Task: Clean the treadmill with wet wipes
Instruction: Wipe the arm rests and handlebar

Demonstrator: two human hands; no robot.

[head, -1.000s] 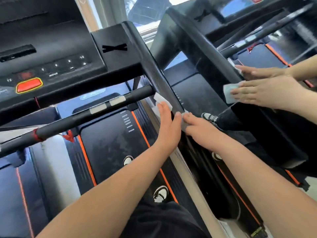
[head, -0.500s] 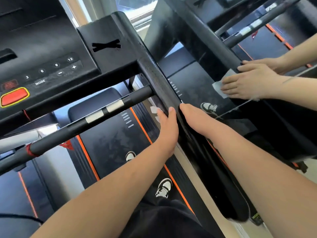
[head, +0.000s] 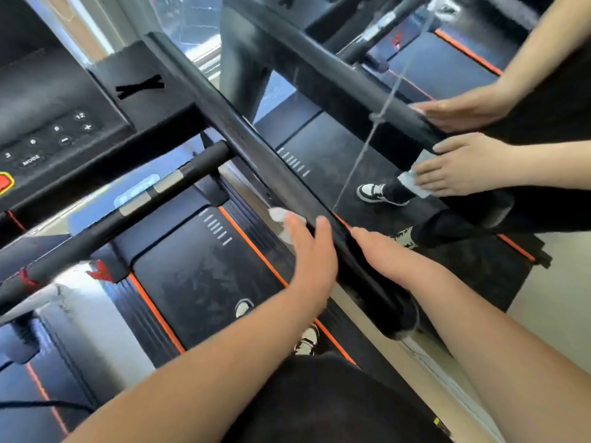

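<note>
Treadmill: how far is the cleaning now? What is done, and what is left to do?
Done: nothing shows as clearly finished. In hand: the side rail; the left hand presses a wipe against it, and the right hand rests on its other side. Left: the belt shows grey smears, and no hand is at the console.

single head-worn view, looking steeply down, close over treadmill handrail, mirror beside

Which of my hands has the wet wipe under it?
Your left hand: the white wet wipe pokes out beyond its fingertips against the handrail. The right hand, on the rail's other side, shows no wipe.
</note>
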